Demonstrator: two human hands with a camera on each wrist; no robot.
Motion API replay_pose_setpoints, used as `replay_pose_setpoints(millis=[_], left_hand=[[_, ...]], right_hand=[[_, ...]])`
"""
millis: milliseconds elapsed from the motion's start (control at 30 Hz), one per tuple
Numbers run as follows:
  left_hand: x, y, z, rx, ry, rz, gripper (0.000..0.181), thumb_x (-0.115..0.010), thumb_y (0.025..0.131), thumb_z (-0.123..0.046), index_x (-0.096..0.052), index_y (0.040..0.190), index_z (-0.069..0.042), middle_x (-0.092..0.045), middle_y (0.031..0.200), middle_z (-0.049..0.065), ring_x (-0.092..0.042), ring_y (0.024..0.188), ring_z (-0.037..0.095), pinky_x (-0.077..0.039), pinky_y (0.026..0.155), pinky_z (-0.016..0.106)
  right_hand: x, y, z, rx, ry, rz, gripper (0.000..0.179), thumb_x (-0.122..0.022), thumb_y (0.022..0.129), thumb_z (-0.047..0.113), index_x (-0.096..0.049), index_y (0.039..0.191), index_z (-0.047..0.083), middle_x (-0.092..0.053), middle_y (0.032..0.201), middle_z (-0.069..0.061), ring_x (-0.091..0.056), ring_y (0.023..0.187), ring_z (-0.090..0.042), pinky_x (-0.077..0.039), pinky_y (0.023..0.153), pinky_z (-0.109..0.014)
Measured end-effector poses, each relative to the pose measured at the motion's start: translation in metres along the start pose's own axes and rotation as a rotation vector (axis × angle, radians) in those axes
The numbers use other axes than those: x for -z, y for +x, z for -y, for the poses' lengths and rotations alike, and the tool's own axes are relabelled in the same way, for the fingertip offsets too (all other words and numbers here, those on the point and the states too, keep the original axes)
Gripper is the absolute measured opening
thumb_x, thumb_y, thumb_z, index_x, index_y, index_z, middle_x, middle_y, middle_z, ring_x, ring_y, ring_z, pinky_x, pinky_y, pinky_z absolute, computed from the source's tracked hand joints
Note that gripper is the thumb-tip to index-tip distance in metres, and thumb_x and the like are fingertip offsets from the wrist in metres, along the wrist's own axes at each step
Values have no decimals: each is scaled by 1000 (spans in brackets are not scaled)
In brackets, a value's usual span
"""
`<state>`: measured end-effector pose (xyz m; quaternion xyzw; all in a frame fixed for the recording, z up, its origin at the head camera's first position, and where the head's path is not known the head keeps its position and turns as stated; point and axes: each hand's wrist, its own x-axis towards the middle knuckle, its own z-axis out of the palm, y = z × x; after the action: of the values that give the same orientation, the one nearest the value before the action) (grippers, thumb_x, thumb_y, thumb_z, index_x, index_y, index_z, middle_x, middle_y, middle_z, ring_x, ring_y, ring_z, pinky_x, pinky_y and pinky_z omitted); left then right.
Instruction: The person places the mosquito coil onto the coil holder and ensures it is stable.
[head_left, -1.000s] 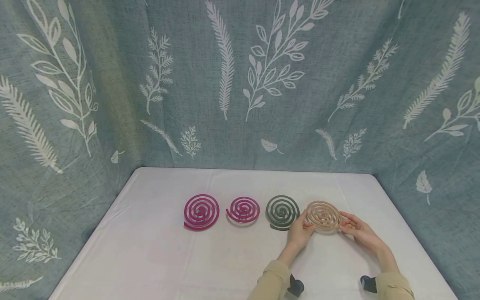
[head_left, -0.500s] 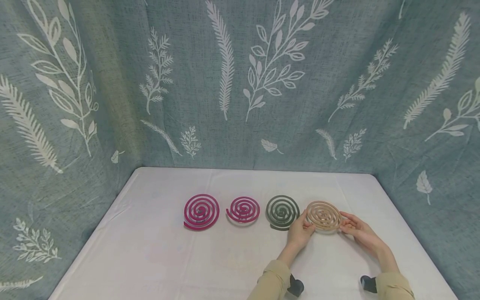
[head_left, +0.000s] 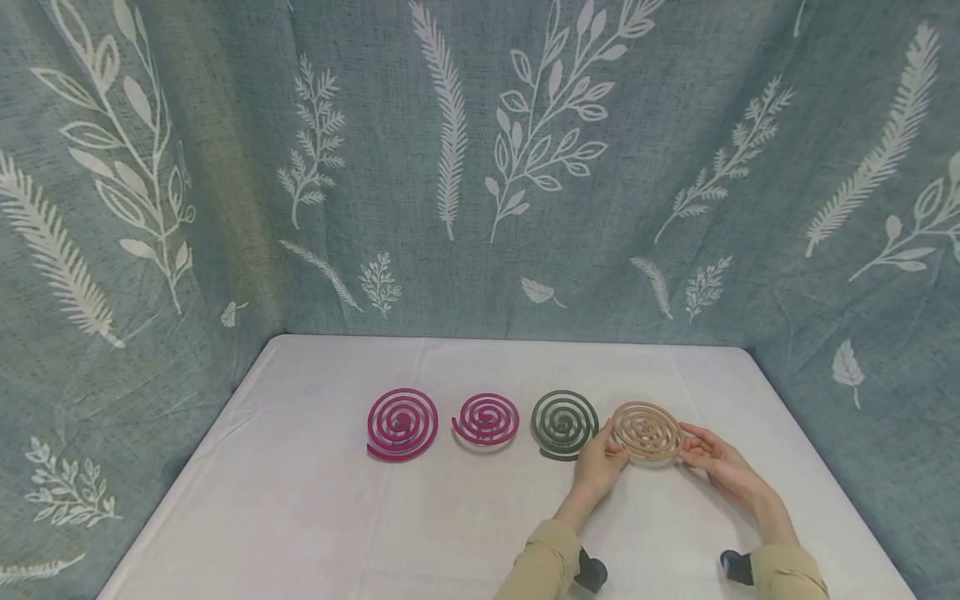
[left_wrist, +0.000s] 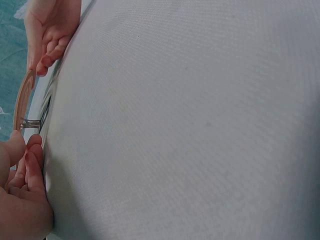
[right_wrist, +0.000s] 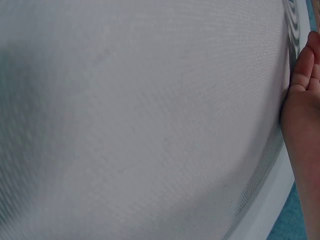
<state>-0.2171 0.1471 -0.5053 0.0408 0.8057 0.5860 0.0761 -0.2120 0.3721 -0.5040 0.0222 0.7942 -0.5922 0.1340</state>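
Note:
A tan mosquito coil lies raised at the right end of a row of coils. My left hand pinches its left edge between thumb and fingers. At its right edge, my right hand pinches the rim. Under the coil, the left wrist view shows a small metal stand. Just left of my left hand sits a dark green mosquito coil, its lower right edge partly behind my fingers. In the right wrist view only part of my right hand shows, its fingertips cut off.
Two magenta coils, a larger one and a smaller one, continue the row to the left. All stand on a white-covered table. A blue-green leaf-patterned curtain closes off the back and sides.

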Motion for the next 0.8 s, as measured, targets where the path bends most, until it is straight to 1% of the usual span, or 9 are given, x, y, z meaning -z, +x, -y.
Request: replay_pose_setpoints(millis=[267,800], left_hand=[[0,0,-1,4,-2,1,60,-66,86,-10,-44,141,-6,-54,76,-4,-45,64,-2,-41,57,11],[0,0,0,3,-2,-3,59,-66,85,-10,-44,140,-5,-54,75,-4,-45,64,-2,-41,57,11]], right_hand=[[0,-1,1,-13,-12,10,73,-59,93,16,-15,147,-6,-47,102,4,-50,87,2,-46,80,-12],[1,0,-1,14,0,6,71,-58,93,12,-17,146,-8,-48,101,5,-51,86,2,-45,80,-12]])
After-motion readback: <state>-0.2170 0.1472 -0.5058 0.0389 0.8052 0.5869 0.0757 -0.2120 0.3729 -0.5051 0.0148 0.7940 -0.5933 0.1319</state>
